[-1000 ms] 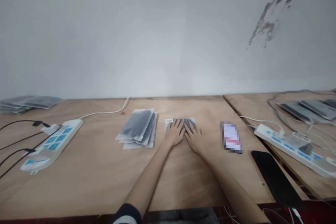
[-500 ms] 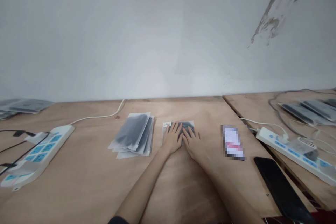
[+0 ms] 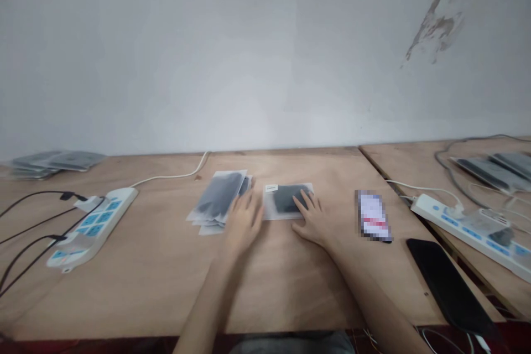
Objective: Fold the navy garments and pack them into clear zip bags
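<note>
A clear plastic bag [image 3: 271, 210] with a dark flat item inside and a white label at its top left corner lies in front of me. My right hand [image 3: 312, 218] rests on its right side, fingers spread. To its left is a stack of frosted bags [image 3: 219, 196] with dark contents. My left hand [image 3: 244, 221] is over the right edge of that stack, fingers stretched out and slightly blurred; whether it touches the top bag I cannot tell. Neither hand grips anything.
Power strips stand at left [image 3: 93, 229] and right [image 3: 468, 232], with cables. A pixelated phone-like object [image 3: 373, 215] and a black flat object [image 3: 450, 285] lie right of my hands. More bagged items are at the far left [image 3: 58, 161] and far right [image 3: 489, 174].
My left hand has moved left, off the labelled bag and over to the stack. My right hand has stayed on the bag, shifted toward its right side. The view has shifted slightly.
</note>
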A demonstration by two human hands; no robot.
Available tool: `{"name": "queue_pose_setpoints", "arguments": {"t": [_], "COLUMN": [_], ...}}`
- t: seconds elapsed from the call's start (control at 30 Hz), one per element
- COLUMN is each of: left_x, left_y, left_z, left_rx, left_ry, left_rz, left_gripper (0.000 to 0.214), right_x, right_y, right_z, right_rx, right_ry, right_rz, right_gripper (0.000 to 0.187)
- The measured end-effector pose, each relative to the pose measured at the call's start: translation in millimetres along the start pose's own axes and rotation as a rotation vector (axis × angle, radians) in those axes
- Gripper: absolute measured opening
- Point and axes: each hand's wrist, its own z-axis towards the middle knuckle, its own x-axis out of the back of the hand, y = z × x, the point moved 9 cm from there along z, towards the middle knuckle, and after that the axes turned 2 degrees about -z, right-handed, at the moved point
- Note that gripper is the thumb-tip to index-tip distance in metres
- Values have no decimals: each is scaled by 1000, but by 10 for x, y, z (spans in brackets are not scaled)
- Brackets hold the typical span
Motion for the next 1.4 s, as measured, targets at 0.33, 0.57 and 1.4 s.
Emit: {"name": "queue_pose_setpoints", "arguments": {"t": [0.33, 0.57, 1.4], "left_x": [95, 95, -834], "left_y": [-944, -722, 1002], "left_z": [-549, -427, -144], "left_rx": [265, 245, -182], "left_ry": [126, 136, -277], "left_rz": [43, 29, -329], "left_gripper": [51, 45, 40], "right_x": [-42, 33, 235], "right_y": [-84, -60, 275], "right_z": [106, 107, -118], "right_rx": [23, -15, 15], "right_ry": [-83, -80, 77], "right_rz": [-103, -111, 22], "right_gripper": [63, 60, 57]}}
